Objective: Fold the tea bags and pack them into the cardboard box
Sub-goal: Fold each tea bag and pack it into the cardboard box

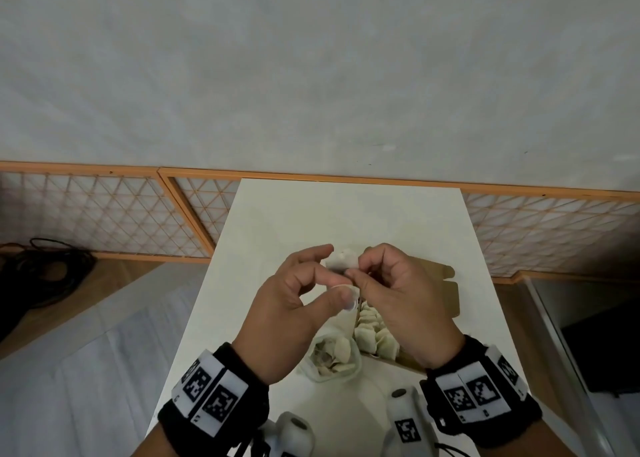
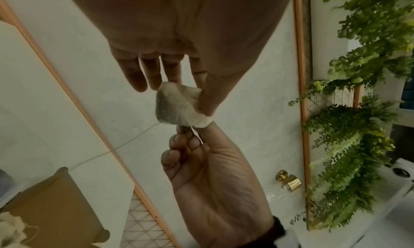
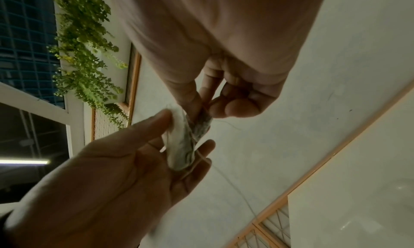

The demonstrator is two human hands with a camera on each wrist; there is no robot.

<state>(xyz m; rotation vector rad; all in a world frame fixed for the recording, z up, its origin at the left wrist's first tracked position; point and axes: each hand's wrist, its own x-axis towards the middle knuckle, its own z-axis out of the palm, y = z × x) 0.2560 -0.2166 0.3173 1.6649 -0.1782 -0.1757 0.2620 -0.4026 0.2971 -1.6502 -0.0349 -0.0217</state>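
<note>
Bench (image 1: 284,221) of plain white ran away from me toward a pale grey wall (image 1: 311,58), with an orange-framed lattice panel (image 1: 104,214) along the wall's foot on both sides. Above the bench I held one tea bag (image 1: 341,260) between both hands. My left hand (image 1: 294,304) pinched it between thumb and forefinger, the other fingers (image 2: 139,76) loosely spread, while my right hand (image 1: 398,293) had its fingers (image 3: 233,108) curled, thumb and forefinger nipping the bag's other end. A thin string (image 3: 235,186) trailed from the bag. Under my wrists sat the cardboard box (image 1: 446,293), open, folded tea bags (image 1: 372,332) packed in its near part — and just left of it a clear pouch (image 1: 332,356) of loose ones. Black cables (image 1: 41,269) lay coiled on the floor at far left. Green trailing foliage (image 2: 363,110) hung on a side wall — seen from the wrists only.
</note>
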